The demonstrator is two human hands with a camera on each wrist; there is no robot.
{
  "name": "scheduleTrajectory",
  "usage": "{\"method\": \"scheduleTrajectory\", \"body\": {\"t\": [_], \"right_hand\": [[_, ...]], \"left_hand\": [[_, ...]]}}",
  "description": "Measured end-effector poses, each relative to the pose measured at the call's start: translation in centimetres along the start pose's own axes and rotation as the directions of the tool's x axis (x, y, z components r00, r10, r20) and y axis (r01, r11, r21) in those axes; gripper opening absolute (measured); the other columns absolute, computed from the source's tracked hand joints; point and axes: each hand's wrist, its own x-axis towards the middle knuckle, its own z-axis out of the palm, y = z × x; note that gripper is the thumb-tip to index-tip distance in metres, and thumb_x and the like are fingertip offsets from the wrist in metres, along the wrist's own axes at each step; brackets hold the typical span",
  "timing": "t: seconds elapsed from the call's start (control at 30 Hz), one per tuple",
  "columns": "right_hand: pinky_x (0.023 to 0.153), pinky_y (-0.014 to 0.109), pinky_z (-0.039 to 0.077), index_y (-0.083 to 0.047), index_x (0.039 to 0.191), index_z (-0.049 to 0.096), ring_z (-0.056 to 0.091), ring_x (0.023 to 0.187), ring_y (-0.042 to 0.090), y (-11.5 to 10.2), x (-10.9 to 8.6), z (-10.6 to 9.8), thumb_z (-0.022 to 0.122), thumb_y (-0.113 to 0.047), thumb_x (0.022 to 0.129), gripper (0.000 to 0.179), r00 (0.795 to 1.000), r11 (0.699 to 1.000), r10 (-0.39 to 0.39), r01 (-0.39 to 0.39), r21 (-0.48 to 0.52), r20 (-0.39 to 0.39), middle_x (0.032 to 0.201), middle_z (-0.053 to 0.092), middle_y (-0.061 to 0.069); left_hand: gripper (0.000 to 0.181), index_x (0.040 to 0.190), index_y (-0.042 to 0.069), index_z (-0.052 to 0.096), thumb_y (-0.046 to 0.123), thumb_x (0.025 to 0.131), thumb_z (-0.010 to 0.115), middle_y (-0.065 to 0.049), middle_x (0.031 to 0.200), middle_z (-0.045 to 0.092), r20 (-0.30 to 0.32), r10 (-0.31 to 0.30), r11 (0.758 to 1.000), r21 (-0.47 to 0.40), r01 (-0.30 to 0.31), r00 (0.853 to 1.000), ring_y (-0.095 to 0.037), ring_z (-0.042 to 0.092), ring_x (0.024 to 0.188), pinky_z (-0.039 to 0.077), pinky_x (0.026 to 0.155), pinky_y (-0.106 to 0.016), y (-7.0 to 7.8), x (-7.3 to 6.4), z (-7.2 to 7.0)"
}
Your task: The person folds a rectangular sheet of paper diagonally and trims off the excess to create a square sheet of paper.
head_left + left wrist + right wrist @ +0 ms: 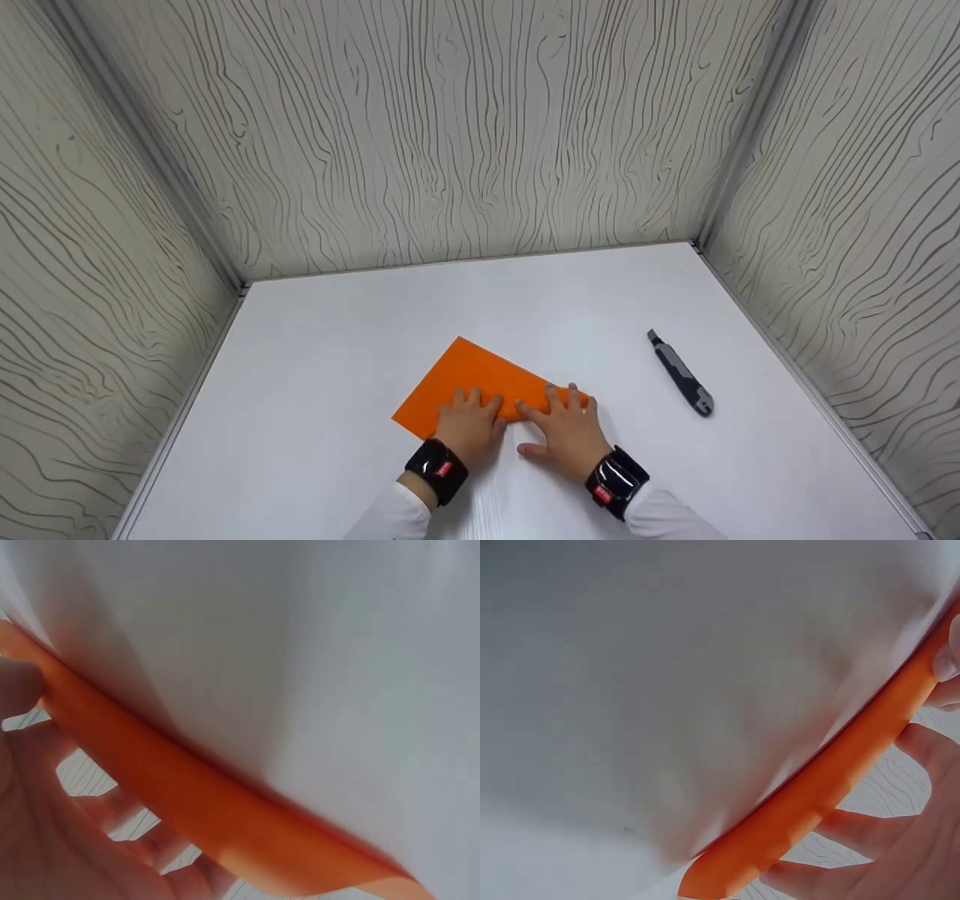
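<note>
A sheet of orange paper (459,369) lies slanted on the white table, one corner pointing away from me. Its near edge looks folded and bulges slightly in the left wrist view, where the paper (187,787) forms a rounded band. My left hand (466,429) rests on the near middle of the sheet with fingers spread. To its right, my right hand (566,435) presses the narrow right end with spread fingertips, its thumb near the table. In the right wrist view the fingers (870,832) touch the band of paper (817,787). Part of the near edge is hidden under the hands.
A black and grey utility knife (681,375) lies on the white table (330,337) to the right of the paper, with its tip pointing away from me. Wood-grain patterned panels (465,135) enclose the table at the back and both sides.
</note>
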Motion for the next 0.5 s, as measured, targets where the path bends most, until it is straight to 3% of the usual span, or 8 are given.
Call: {"method": "scheduleTrajectory", "body": {"t": [0.23, 0.5], "right_hand": [[0.104, 0.085, 0.042, -0.032, 0.152, 0.064, 0.054, 0.133, 0.067, -0.05, -0.16, 0.0, 0.075, -0.068, 0.091, 0.071, 1.0, 1.0, -0.005, 0.005, 0.006, 0.022, 0.153, 0.057, 0.033], [0.107, 0.082, 0.041, -0.03, 0.151, 0.066, 0.052, 0.132, 0.069, 0.61, -0.23, -0.11, 0.078, -0.061, 0.093, 0.067, 0.998, 0.995, -0.04, 0.036, 0.089, 0.042, 0.145, 0.059, 0.038]], "left_hand": [[0.048, 0.153, 0.026, 0.064, 0.048, 0.111, 0.055, -0.014, 0.143, 0.065, 0.031, -0.007, 1.0, 0.001, 0.007, 1.0, -0.039, 0.06, 0.123, 0.058, 0.098, -0.064, 0.02, 0.15, -0.31], [0.047, 0.151, 0.022, 0.065, 0.046, 0.111, 0.056, -0.016, 0.144, 0.063, 0.06, -0.013, 1.0, -0.022, 0.014, 0.998, -0.04, 0.06, 0.124, 0.059, 0.098, -0.065, 0.32, 0.06, -0.78]]}}
